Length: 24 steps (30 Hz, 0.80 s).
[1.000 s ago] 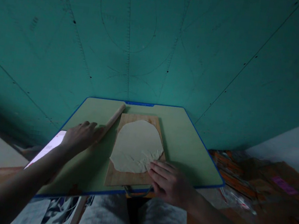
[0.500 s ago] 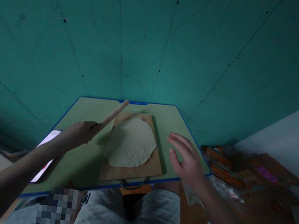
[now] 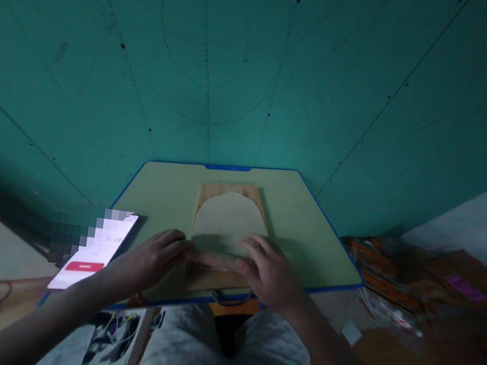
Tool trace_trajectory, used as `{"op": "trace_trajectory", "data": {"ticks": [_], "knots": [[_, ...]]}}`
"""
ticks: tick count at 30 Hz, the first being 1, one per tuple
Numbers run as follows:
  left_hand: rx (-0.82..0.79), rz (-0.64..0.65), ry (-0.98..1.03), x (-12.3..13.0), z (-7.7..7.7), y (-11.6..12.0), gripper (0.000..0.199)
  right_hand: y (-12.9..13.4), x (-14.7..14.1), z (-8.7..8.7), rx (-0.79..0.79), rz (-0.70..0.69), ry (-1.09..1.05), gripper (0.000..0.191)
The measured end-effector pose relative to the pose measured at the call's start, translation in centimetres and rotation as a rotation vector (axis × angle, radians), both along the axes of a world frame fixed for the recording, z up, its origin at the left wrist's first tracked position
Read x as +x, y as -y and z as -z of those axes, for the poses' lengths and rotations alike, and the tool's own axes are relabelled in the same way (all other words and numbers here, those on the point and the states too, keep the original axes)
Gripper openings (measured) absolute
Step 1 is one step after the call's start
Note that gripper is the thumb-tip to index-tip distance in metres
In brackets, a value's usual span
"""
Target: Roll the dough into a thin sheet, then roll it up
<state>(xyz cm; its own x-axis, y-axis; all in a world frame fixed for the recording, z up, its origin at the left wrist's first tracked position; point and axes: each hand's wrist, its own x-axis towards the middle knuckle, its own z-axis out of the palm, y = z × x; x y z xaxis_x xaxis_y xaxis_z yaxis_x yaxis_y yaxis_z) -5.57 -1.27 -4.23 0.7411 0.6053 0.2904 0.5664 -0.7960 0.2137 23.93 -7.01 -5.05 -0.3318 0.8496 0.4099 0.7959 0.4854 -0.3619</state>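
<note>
A wooden rolling pin (image 3: pixel 215 260) lies crosswise over the near edge of a flat sheet of dough (image 3: pixel 229 219). My left hand (image 3: pixel 165 253) is closed around its left end. Over the other end, my right hand (image 3: pixel 270 270) is curled with its fingers on the pin. Under the dough sits a wooden cutting board (image 3: pixel 203 282), its far edge and near strip showing. The near part of the dough is hidden by the pin and my hands.
The board rests on a pale table with a blue rim (image 3: pixel 325 241). A phone with a lit screen (image 3: pixel 100 250) lies on its left side. A green wall (image 3: pixel 242 56) rises right behind. Cardboard boxes (image 3: pixel 463 283) stand on the floor at the right.
The rolling pin, earlier raised at a slant in my left hand, is now down across the dough's near edge. My right hand, earlier open beside the board, has come onto its right end.
</note>
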Motion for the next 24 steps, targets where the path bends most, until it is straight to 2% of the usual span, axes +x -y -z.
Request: {"op": "trace_trajectory", "data": {"ticks": [2, 5, 10, 13, 19, 24], "knots": [[0.022, -0.006, 0.001, 0.1, 0.4, 0.5, 0.027, 1.1, -0.5, 0.8, -0.030, 0.021, 0.047, 0.028], [0.104, -0.006, -0.020, 0.9, 0.6, 1.0, 0.029, 2.6, -1.0, 1.7, 0.023, 0.057, 0.070, 0.032], [0.217, -0.171, -0.121, 3.9, 1.3, 0.0, 0.061, 3.1, -1.1, 2.5, 0.109, 0.141, 0.093, 0.042], [0.175, -0.214, -0.186, 5.9, 1.5, -1.7, 0.062, 1.6, -0.4, 2.5, 0.073, 0.204, 0.095, 0.044], [0.063, -0.279, -0.263, 9.4, 0.9, -6.2, 0.057, -3.5, 1.8, 1.5, -0.089, 0.369, 0.110, 0.044], [-0.003, -0.323, -0.263, 11.0, 1.0, -8.7, 0.051, -6.7, 3.0, 0.7, -0.214, 0.467, 0.130, 0.048]]}}
